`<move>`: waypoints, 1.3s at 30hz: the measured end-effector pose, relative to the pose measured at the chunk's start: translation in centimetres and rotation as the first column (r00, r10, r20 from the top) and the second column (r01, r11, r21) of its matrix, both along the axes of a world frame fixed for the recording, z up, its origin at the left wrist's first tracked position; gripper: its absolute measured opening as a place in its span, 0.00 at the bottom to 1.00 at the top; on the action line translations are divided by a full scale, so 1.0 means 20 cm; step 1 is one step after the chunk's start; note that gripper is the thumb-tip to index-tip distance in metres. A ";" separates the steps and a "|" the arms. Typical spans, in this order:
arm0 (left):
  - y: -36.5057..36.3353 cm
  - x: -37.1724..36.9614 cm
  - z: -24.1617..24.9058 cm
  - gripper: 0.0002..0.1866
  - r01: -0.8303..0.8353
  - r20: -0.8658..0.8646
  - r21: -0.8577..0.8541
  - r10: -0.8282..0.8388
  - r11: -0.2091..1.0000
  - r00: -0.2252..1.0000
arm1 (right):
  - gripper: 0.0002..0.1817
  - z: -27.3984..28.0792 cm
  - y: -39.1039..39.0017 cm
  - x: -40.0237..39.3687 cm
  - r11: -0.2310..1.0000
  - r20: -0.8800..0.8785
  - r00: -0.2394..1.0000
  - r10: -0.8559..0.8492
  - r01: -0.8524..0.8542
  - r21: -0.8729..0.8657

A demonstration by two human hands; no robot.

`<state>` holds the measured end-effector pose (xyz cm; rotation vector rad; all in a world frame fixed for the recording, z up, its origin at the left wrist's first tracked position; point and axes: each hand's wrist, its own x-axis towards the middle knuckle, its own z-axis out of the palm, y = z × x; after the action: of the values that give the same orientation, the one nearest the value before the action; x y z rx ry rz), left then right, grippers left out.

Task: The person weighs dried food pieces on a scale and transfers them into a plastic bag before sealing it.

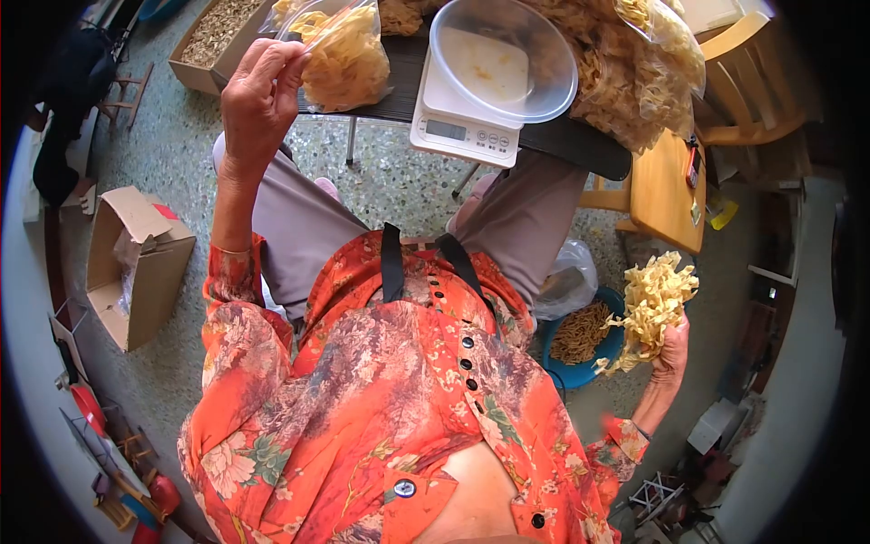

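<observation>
At the upper left, my left hand (261,95) is closed, fingertips pinching the top edge of a clear plastic bag (344,68). The bag is partly filled with pale yellow, curled dried pieces and rests at the near edge of a dark table. Out at the right, my right hand (671,347) grips a large bunch of pale yellow dried strips (654,304). Most of its fingers are hidden behind the bunch. A white digital kitchen scale (462,136) on the table carries a clear round plastic bowl (553,91) with small crumbs in its bottom.
More bagged dried pieces (625,77) are heaped right of the scale. A blue basin (573,373) with brown dried sticks stands on the floor near my right hand. Cardboard boxes are at left; a wooden chair (666,204) stands at right.
</observation>
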<state>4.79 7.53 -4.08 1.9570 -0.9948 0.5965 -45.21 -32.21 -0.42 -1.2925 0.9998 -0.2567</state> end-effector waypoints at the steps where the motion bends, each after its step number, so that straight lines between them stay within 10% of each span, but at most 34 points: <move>1: 0.01 0.00 0.00 0.04 -0.005 0.007 0.022 0.005 1.000 1.000 | 0.27 -0.01 -0.02 0.01 0.999 0.040 0.999 -0.007 0.008 -0.036; 39: -0.08 -0.08 -0.04 0.03 -0.016 0.011 0.024 0.016 1.000 1.000 | 0.32 0.55 -0.22 1.11 0.743 0.148 0.748 0.647 -0.574 -0.345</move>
<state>3.15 5.84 -4.90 1.9867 -0.9982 0.6070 -22.99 -36.63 10.53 -1.7295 0.2680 -0.0436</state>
